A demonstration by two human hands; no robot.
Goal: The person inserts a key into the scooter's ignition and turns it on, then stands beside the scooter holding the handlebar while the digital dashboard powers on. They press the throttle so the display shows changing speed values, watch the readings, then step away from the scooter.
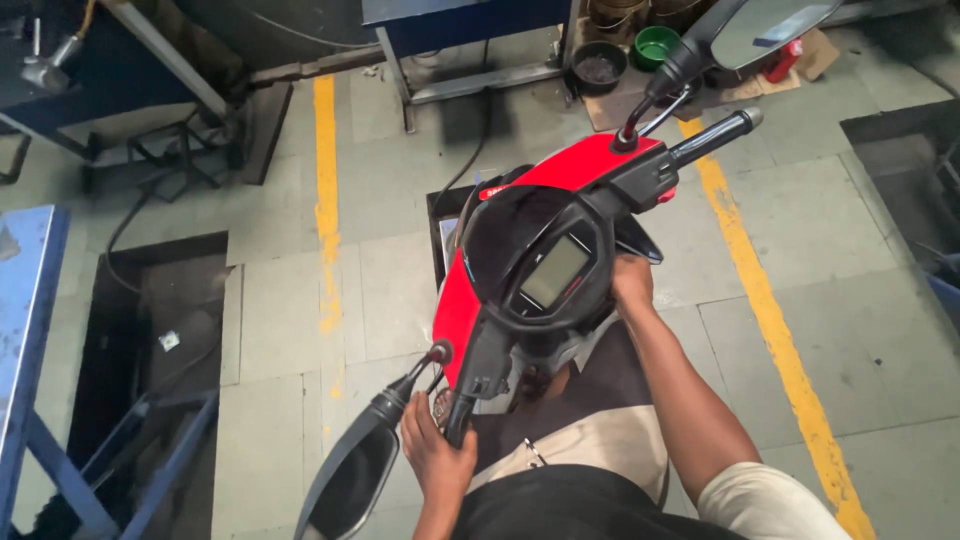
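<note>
I look down on a red scooter (560,170) with a black dash and a grey display (553,272), its handlebar turned sharply. My left hand (437,452) is closed around the near black handlebar grip (461,418), beside the near mirror (350,478). My right hand (631,282) reaches under the right side of the dash, behind the front panel; its fingers are hidden there. The far grip (712,134) and far mirror (768,30) point away at the upper right, with no hand on them.
Grey tiled floor with two yellow lines (326,200) (775,330). A blue metal bench (25,330) at the left beside a dark floor pit (150,340). A blue table frame (460,40) ahead, with a black and a green bowl (655,45) near cardboard.
</note>
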